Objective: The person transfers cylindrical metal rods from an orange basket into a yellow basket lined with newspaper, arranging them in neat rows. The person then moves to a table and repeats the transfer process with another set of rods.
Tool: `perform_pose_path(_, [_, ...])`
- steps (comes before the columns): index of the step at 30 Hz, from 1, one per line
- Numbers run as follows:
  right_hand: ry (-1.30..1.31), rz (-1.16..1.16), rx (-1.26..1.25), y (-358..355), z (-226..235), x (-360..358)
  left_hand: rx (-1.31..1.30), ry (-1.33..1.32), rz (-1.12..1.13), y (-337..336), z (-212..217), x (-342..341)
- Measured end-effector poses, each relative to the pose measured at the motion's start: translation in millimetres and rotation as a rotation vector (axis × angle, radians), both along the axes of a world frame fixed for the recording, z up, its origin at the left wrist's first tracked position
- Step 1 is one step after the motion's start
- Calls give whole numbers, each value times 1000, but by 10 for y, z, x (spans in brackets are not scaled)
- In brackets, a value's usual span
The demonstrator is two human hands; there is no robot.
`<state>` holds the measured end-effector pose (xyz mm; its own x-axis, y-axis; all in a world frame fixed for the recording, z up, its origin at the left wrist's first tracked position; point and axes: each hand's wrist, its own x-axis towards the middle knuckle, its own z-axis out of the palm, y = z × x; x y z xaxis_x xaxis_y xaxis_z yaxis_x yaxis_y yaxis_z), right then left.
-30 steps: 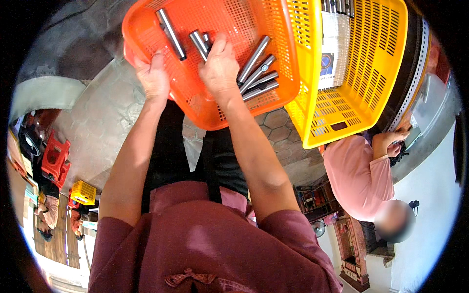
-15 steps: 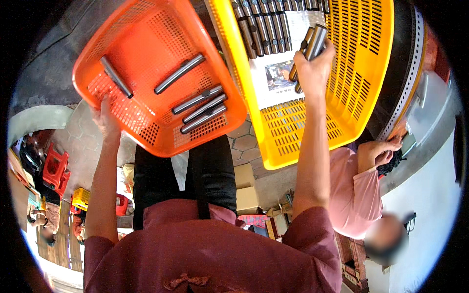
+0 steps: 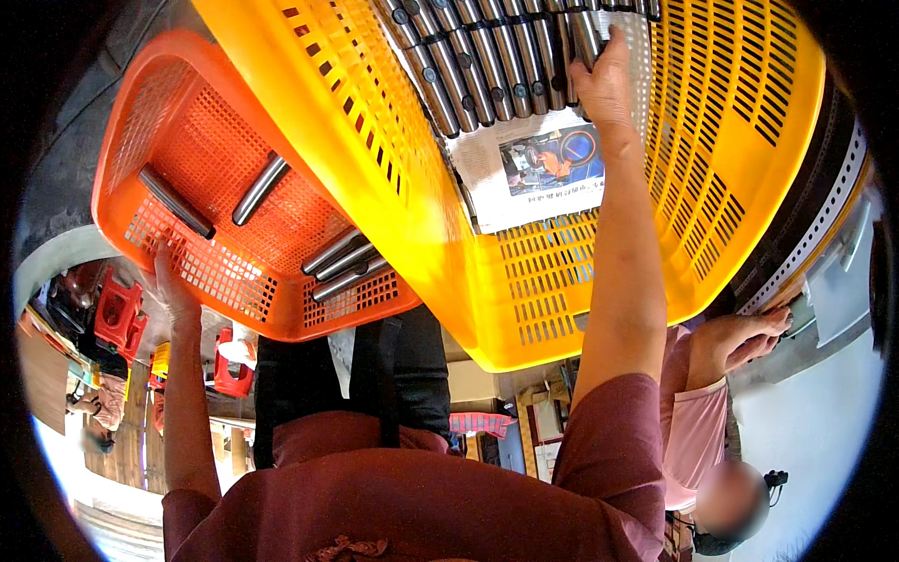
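Note:
My left hand (image 3: 170,288) grips the near left rim of an orange plastic basket (image 3: 309,323), its fingers partly hidden by the rim. Inside lie several loose steel pins (image 3: 260,190), smooth and round like short rods. To the right, a larger yellow plastic basket (image 3: 524,351) holds packed rows of similar steel pins (image 3: 468,66), with dark round spots on their sides. My right hand (image 3: 607,89) is closed around steel pins (image 3: 586,39) at the right end of the nearer row; how many it holds is partly hidden. Beneath that row lies a printed paper sheet (image 3: 478,192).
The yellow basket's left wall overlaps the orange basket. At the right, a person in a pink shirt (image 3: 695,426) has their hands near a perforated metal strip (image 3: 815,220). Red plastic stools (image 3: 120,314) stand at the left, where another person (image 3: 105,403) appears farther off.
My right hand has carried the steel pins farther away, to the end of the packed row. Both baskets sit differently in view, the yellow one larger and covering part of the orange one.

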<state>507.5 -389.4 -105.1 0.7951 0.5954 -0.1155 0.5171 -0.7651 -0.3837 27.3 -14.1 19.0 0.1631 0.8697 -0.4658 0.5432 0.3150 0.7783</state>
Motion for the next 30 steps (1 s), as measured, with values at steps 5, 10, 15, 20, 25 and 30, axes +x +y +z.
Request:
perform_pose_path(5, [55,-79,-97,-280,-140,83,4,2,-8,14,15,-5])
perform_pose_path(10, [-18,-121,11,-308,-224,-33,25,8,32,-13,16,94])
perform_pose_path(15, [-17,-254,48,-375,-158,-166,9,-14,-10,13,20,36])
perform_pose_path(20, [-110,-189,-57,-280,-15,-321,10,6,26,37,-6,0])
perform_pose_path(25, [-90,-280,-102,-310,-106,-400,22,30,22,9,9,37])
perform_pose_path(30, [-109,-217,47,-350,-123,-330,0,1,-10,88,-30,-96])
